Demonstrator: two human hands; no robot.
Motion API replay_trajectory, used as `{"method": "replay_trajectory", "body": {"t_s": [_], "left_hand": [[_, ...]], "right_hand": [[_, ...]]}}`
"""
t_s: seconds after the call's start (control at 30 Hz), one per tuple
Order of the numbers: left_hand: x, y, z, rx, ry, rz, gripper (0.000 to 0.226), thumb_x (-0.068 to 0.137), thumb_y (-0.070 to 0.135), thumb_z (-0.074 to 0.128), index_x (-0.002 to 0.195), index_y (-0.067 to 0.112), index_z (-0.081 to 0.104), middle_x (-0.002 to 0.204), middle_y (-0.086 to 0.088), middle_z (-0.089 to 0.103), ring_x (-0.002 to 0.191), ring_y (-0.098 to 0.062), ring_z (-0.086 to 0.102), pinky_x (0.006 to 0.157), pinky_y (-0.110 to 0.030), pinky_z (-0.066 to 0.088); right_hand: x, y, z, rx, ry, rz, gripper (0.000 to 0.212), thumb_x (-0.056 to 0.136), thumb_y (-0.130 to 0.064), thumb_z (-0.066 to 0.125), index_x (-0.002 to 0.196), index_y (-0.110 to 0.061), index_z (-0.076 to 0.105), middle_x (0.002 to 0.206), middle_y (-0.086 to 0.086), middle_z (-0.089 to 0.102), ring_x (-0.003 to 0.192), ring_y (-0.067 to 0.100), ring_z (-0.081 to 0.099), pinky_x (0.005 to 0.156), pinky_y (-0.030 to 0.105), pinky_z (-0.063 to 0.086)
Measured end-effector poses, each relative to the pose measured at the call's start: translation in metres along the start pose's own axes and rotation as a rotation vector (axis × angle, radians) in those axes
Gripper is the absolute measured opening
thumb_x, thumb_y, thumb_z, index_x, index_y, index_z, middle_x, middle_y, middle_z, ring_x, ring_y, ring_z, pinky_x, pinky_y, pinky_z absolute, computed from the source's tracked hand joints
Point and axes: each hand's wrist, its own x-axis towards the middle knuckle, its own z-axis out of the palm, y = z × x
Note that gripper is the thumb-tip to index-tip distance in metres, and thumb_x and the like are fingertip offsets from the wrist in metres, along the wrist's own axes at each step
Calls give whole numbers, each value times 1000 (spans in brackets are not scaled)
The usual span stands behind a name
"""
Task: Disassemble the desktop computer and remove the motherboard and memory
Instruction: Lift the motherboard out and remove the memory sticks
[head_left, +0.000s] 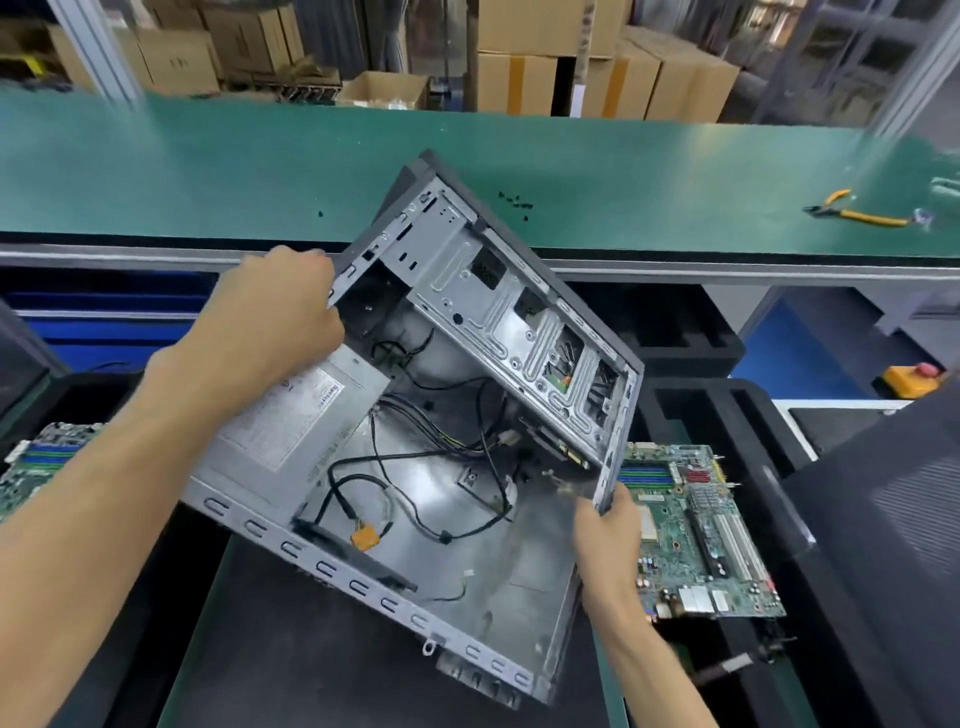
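An open grey desktop case (467, 587) is tilted up in front of me, above a dark mat. Its floor is bare metal with loose black cables and an orange connector (364, 538). A silver power supply (296, 421) sits in its left part. The hinged drive cage (498, 312) stands raised. My left hand (280, 317) grips the case's upper left edge. My right hand (608, 535) grips the lower corner of the case's right edge. A green motherboard (701, 535) lies to the right of the case on black foam. Another green board (36, 462) shows at the far left.
A green workbench (208, 171) runs across behind the case, with yellow-handled pliers (857, 210) at its right and small black screws (517, 200) near the middle. Black foam trays (691, 338) lie on the right, a dark panel (883, 519) far right, cardboard boxes (524, 52) behind.
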Motion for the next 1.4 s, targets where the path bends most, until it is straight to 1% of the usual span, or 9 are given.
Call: {"method": "replay_trajectory", "body": {"t_s": [0.27, 0.47, 0.57, 0.67, 0.73, 0.87, 1.1, 1.23, 1.4], "left_hand": [[0, 24, -44, 175, 162, 147, 17, 82, 8, 56, 80, 6, 40, 57, -6, 23, 51, -21, 25, 54, -33, 24], [13, 28, -61, 305, 148, 309, 10, 84, 9, 55, 91, 3, 50, 56, -5, 23, 51, -23, 29, 53, -32, 24], [17, 29, -60, 390, 147, 355, 14, 83, 9, 53, 95, 3, 53, 60, -11, 39, 54, -26, 35, 53, -31, 24], [18, 23, -53, 447, 157, 401, 28, 85, 14, 48, 111, 6, 56, 81, -14, 64, 60, -31, 50, 55, -31, 27], [19, 18, -48, 448, 150, 442, 36, 87, 18, 46, 120, 9, 55, 97, -11, 70, 72, -34, 63, 56, -31, 30], [23, 11, -33, 407, 151, 526, 42, 88, 22, 40, 127, 10, 52, 110, -5, 68, 86, -34, 67, 57, -29, 29], [25, 0, -13, 152, 203, 673, 47, 85, 9, 54, 131, -1, 57, 109, -18, 70, 96, -35, 69, 58, -44, 54], [28, -5, -5, 80, 282, 766, 52, 69, -3, 76, 120, -7, 65, 106, -23, 72, 89, -38, 73, 46, -46, 55], [32, -20, 6, 3, 278, 779, 56, 69, -3, 76, 124, 0, 67, 119, -17, 70, 104, -37, 69, 55, -47, 59]], "right_hand": [[-32, 12, 46, 238, 102, 172, 20, 92, -1, 51, 109, -6, 59, 96, 8, 66, 88, 28, 60, 82, 37, 46], [-50, 16, 83, 480, -177, 488, 32, 96, -9, 44, 127, -15, 40, 107, 6, 55, 92, 22, 53, 90, 39, 42], [-48, 15, 98, 663, -307, 660, 31, 88, -1, 45, 117, -14, 42, 113, 14, 52, 94, 29, 55, 88, 42, 47], [-47, 17, 115, 789, -417, 776, 56, 83, -1, 49, 131, -23, 32, 153, 9, 35, 136, 33, 44, 108, 42, 38], [-47, 17, 122, 800, -455, 827, 47, 81, -1, 49, 121, -21, 34, 142, 8, 44, 132, 32, 47, 97, 38, 37], [-44, 17, 131, 728, -560, 857, 14, 84, -3, 47, 76, -13, 50, 77, 11, 64, 78, 27, 58, 76, 37, 46], [-32, 27, 159, 752, -659, 889, 17, 87, 1, 46, 101, -8, 52, 121, 19, 61, 109, 33, 59, 95, 50, 50], [-20, 31, 174, 809, -652, 893, 27, 90, 4, 42, 113, -4, 54, 135, 22, 58, 126, 36, 55, 110, 54, 42], [-11, 28, 197, 789, -610, 911, 28, 98, 0, 43, 126, -3, 48, 150, 20, 42, 139, 34, 43, 114, 51, 37]]}}
